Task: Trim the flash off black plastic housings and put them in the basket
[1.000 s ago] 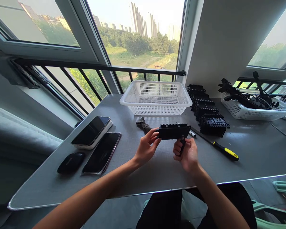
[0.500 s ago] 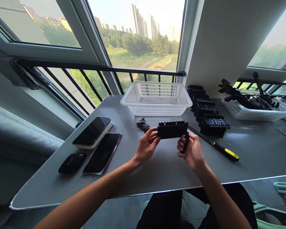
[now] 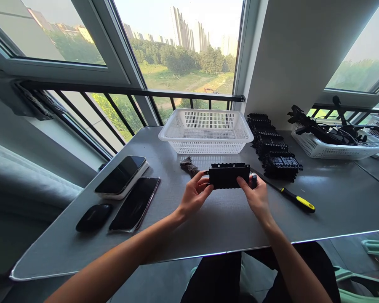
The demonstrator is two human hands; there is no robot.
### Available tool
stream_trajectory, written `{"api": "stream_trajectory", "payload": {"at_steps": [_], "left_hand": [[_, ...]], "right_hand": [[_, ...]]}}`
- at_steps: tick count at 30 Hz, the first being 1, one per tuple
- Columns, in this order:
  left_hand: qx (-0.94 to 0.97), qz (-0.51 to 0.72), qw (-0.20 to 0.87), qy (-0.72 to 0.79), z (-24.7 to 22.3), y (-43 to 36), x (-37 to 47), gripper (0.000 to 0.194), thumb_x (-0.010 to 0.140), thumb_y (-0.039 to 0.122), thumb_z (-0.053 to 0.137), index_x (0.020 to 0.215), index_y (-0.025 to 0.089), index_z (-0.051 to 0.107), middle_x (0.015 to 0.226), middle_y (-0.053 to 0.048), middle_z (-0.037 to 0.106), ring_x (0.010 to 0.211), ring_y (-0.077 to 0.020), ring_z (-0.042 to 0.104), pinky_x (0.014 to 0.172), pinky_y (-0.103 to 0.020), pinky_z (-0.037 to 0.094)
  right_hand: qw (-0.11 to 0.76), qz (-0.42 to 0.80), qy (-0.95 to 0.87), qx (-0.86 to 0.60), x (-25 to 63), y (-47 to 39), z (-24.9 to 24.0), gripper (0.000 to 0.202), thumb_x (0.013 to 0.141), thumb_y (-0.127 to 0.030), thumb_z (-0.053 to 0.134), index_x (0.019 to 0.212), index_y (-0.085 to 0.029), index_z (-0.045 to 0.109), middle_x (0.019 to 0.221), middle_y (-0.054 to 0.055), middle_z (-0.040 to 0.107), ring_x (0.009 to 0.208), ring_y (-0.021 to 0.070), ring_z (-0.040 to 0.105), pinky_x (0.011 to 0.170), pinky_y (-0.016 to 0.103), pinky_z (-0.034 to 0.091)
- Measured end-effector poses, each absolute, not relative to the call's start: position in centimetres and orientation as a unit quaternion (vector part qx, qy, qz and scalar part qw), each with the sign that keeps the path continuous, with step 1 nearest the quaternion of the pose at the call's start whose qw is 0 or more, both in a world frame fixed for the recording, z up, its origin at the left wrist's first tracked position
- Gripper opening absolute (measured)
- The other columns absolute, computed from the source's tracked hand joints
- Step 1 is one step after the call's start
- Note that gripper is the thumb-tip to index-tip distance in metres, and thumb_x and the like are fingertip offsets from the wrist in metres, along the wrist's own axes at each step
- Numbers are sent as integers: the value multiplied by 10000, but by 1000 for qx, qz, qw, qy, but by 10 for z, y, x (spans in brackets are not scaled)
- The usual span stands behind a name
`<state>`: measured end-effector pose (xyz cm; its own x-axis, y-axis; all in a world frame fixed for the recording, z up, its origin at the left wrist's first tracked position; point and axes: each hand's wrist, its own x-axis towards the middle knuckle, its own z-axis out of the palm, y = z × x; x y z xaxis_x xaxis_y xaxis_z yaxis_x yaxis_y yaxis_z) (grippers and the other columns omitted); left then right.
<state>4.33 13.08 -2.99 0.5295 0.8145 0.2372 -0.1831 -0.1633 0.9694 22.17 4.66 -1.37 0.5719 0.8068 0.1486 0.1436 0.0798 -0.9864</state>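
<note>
Above the front half of the table I hold up a flat black rectangular plastic part (image 3: 225, 176) with notched long edges. My left hand (image 3: 194, 195) pinches its left end between thumb and fingers. The thumb of my right hand (image 3: 255, 198) presses on the right side of its face, with the fingers behind. A smaller black piece (image 3: 254, 180) sticks up from the fingers of my right hand, beside the part's right end; most of it is hidden. Just behind my left hand lies a crumpled dark cloth-like thing (image 3: 188, 165).
A white plastic basket (image 3: 205, 148) stands at the back. Stacked black notched plastic parts (image 3: 281, 164) are right of it, with a black-and-yellow handled tool (image 3: 298, 200) in front. Another white basket (image 3: 328, 150) holds black parts and cables. Two phones (image 3: 135, 204) (image 3: 121, 174) and a black rounded case (image 3: 94, 217) lie left.
My right hand has shifted its grip: its thumb now lies on the part's face, and the small black piece has moved up among its fingers. The part sits slightly lower and faces me more squarely.
</note>
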Motion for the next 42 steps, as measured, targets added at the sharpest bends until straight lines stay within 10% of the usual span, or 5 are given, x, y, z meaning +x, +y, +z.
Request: {"api": "stream_trajectory", "payload": {"at_steps": [33, 42], "left_hand": [[607, 419, 615, 279, -23, 131, 44, 378, 763, 310, 716, 1069, 169, 545, 925, -49, 730, 814, -217, 726, 801, -401, 604], [619, 448, 577, 286, -23, 130, 45, 347, 768, 330, 713, 1037, 191, 545, 932, -43, 721, 837, -198, 711, 780, -325, 570]], "right_hand": [[616, 312, -375, -619, 228, 47, -14, 215, 668, -299, 717, 669, -205, 524, 612, -48, 476, 592, 125, 392, 560, 263, 332], [645, 382, -310, -585, 230, 49, -14, 338, 729, -534, 663, 765, -216, 557, 639, -43, 440, 542, 107, 337, 453, 224, 265]]}}
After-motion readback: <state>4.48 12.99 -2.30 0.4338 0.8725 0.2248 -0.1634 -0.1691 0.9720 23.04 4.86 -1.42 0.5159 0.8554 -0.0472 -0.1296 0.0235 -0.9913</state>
